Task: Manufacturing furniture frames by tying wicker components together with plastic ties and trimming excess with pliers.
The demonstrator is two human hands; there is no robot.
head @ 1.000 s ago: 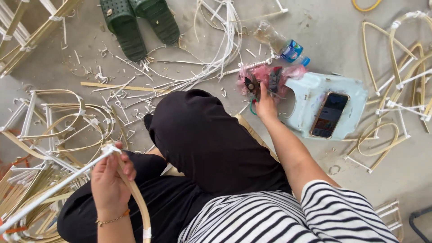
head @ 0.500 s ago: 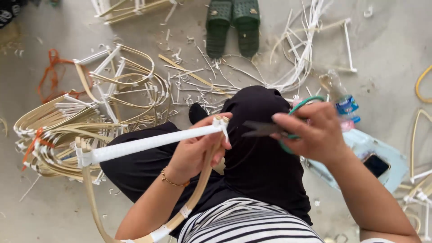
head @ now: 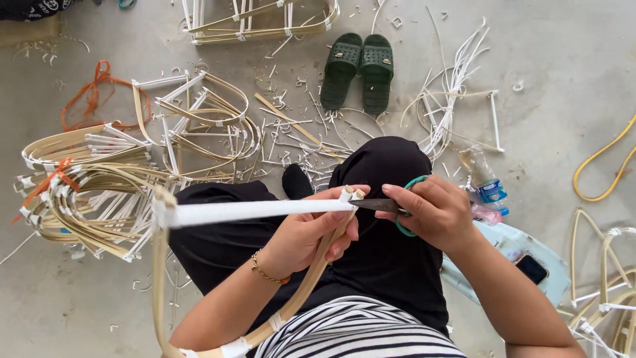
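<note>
Nearest to us, above the striped top and black trousers, we see the left hand (head: 311, 229) curled shut around a bent bamboo frame (head: 311, 278), gripping it where a white-wrapped bar (head: 255, 211) meets the bare cane curving down toward the bottom edge of the floor (head: 550, 73). The right hand (head: 434, 213) is closed on a pair of scissors (head: 397, 207) with a green handle loop, fingers through the loop, and the dark blades touch the white tape at the bar's end, just above the raised knee. Just right of that hand lies a pale blue plastic stool (head: 523, 255) with a dark phone (head: 531, 268) resting on it. Beyond it a clear plastic bottle (head: 482, 178) lies on its side, its blue label band wrapped around the middle. At the floor's left edge sits a heap of finished frames (head: 99, 179), some tied with orange cord. Farther off, a pair of green slippers (head: 359, 69) stands near the top edge, white strips (head: 450, 99) beside them, and a yellow hose (head: 606, 169) curls at the right edge.
</note>
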